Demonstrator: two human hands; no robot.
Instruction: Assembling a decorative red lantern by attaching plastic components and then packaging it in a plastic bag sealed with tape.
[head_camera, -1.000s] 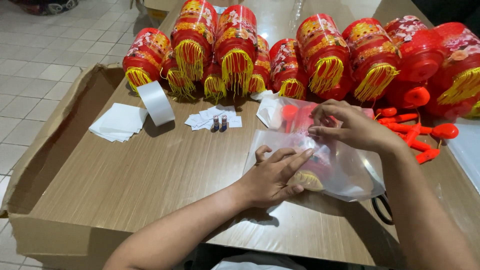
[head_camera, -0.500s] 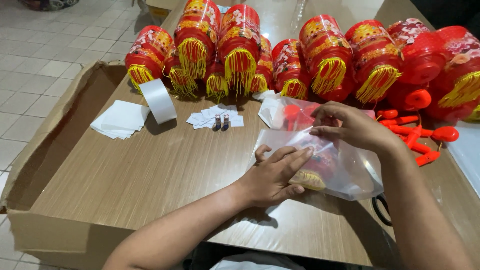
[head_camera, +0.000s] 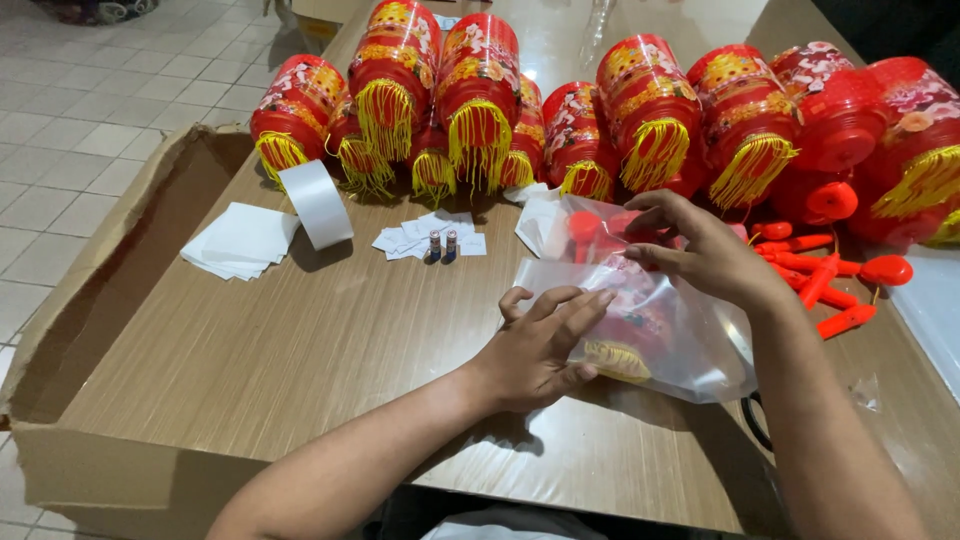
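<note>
Pressing down on the near end of a clear plastic bag (head_camera: 680, 345), the left hand (head_camera: 535, 345) lies flat with its fingers spread, pinning the bag to the wooden table (head_camera: 300, 350) so it cannot slide. The right hand (head_camera: 695, 250) pinches the bag's far edge between thumb and fingertips, holding the film taut. Inside the bag, between the two hands, lies a red lantern (head_camera: 625, 340) with a yellow tassel. A roll of tape (head_camera: 318, 203), two batteries (head_camera: 441, 246) and a row of lanterns (head_camera: 480, 95) sit just behind, within reach.
</note>
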